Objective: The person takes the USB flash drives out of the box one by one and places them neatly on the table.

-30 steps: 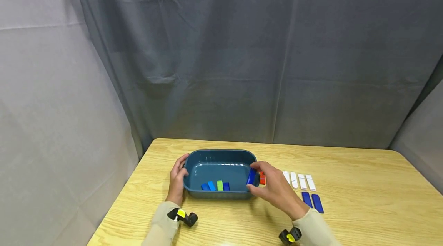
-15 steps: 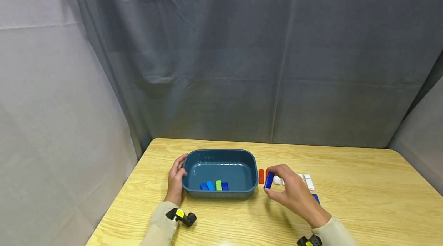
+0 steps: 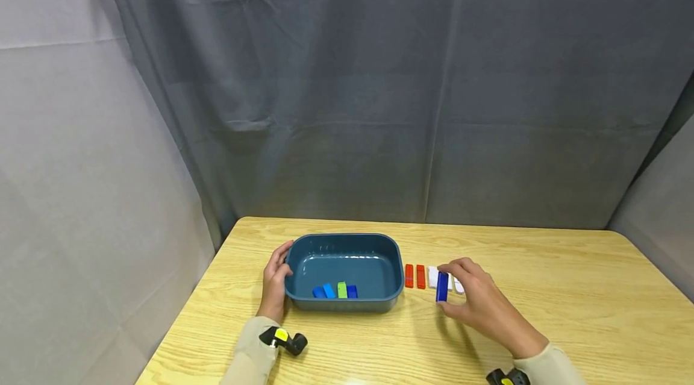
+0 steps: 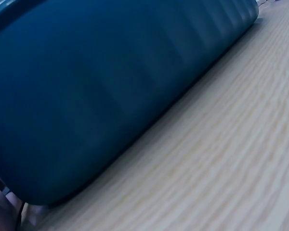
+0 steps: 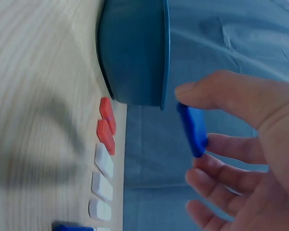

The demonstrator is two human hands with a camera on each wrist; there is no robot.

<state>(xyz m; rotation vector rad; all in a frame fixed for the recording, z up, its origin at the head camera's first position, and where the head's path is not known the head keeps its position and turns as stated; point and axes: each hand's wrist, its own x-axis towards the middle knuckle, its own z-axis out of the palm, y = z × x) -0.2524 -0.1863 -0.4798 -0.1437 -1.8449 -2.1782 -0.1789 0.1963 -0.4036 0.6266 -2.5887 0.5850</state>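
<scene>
My right hand (image 3: 479,303) pinches a small blue stick (image 3: 442,287), shaped like a USB flash drive, between thumb and fingertips. It is held above the table, right of a dark teal basin (image 3: 347,306). The right wrist view shows the blue stick (image 5: 194,129) clear of the tabletop. At the basin's left end, my left hand (image 3: 274,285) grips the wall, thumb over the rim. Inside, near the front wall, lie a green stick (image 3: 342,290), a light blue stick (image 3: 329,291) and two darker blue ones.
Two red sticks (image 3: 414,276) lie beside the basin's right end. White sticks (image 5: 102,185) continue that row, partly behind my right hand in the head view. Another blue piece (image 5: 71,226) shows at the right wrist view's bottom edge. A grey curtain (image 3: 336,102) hangs behind the table.
My right hand has carried the blue stick rightward, from the basin's right edge to above the white sticks. Both red sticks are now uncovered. The left hand and basin have barely moved.
</scene>
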